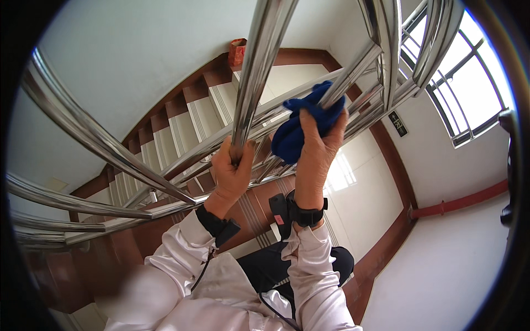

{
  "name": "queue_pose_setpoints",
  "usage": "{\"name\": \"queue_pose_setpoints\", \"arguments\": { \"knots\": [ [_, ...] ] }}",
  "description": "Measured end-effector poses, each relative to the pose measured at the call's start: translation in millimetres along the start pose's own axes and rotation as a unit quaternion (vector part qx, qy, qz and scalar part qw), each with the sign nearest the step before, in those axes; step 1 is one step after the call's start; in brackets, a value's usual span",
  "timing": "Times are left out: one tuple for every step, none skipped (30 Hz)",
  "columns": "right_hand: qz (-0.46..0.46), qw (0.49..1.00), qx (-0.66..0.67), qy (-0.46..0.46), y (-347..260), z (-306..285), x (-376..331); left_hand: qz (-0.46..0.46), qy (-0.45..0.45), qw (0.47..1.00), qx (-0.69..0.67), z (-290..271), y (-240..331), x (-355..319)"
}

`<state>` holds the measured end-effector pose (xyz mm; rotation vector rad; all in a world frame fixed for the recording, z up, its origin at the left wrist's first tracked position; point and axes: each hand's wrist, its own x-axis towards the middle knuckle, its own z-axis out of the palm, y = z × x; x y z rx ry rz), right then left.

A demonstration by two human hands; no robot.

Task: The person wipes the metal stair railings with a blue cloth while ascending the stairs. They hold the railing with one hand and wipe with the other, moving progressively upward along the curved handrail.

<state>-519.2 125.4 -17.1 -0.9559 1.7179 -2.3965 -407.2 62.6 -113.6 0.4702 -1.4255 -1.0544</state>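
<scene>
My left hand [232, 168] grips a shiny steel upright bar [259, 60] of a stair railing. My right hand [316, 151] holds a dark blue cloth [301, 129] bunched around a slanted steel rail [353, 74] just to the right of that bar. Both wrists wear black straps with small devices. My sleeves are pale and glossy.
More polished steel rails [83, 132] curve off to the left and upper right. Stairs [187, 121] with white treads and brown edging climb behind the railing, with a small red container [237, 52] at the top. A landing floor [364, 187], a red pipe [458, 204] and a window [469, 71] lie right.
</scene>
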Motion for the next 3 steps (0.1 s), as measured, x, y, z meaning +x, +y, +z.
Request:
{"name": "queue_pose_setpoints", "arguments": {
  "knots": [
    [-0.014,1.0,0.02,0.009,-9,3,1,0.001,-0.005,1.0,0.005,0,0,1],
    [-0.026,0.999,0.039,0.016,-22,8,2,0.001,-0.008,1.0,0.01,-2,-2,0],
    [-0.011,0.998,0.052,0.022,-35,10,1,0.0,-0.013,1.0,0.017,-4,-3,0]
  ]
}}
